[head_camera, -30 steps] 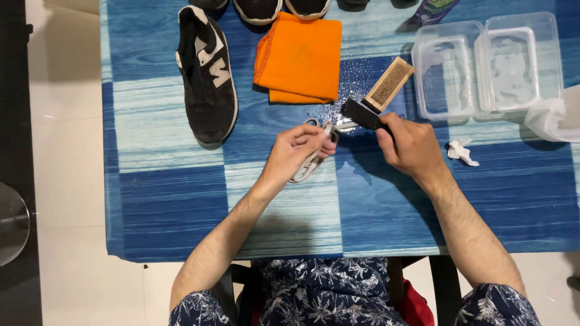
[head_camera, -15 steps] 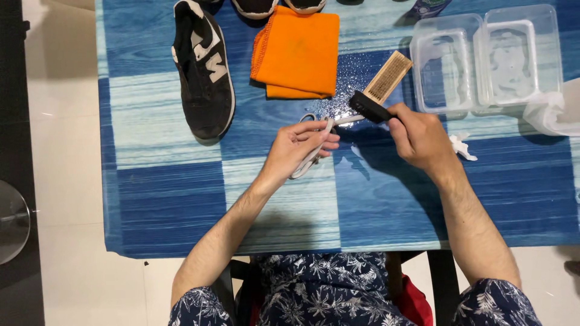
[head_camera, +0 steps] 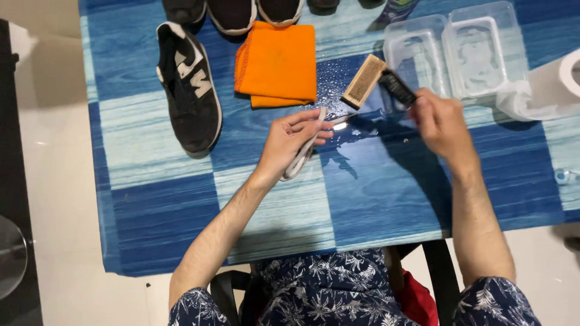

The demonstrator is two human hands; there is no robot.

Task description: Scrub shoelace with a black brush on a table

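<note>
Lifted rightward, right hand [head_camera: 443, 124] has a closed grip on the bristly wooden brush [head_camera: 376, 83]; left hand [head_camera: 290, 142] pinches a flat white lace [head_camera: 300, 162].

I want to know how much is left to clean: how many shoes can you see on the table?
4: one whole black shoe at left, and three toes, and, cut off by the top edge. More may lie beyond the frame.

Single head cam, looks near-straight down at blue checked tablecloth [head_camera: 181, 199] from above seated person. Close range: forearms, both hands mid-frame, lap at bottom edge. Table's far edge cropped at top, floor strip visible left. No second view, no overlap.
</note>
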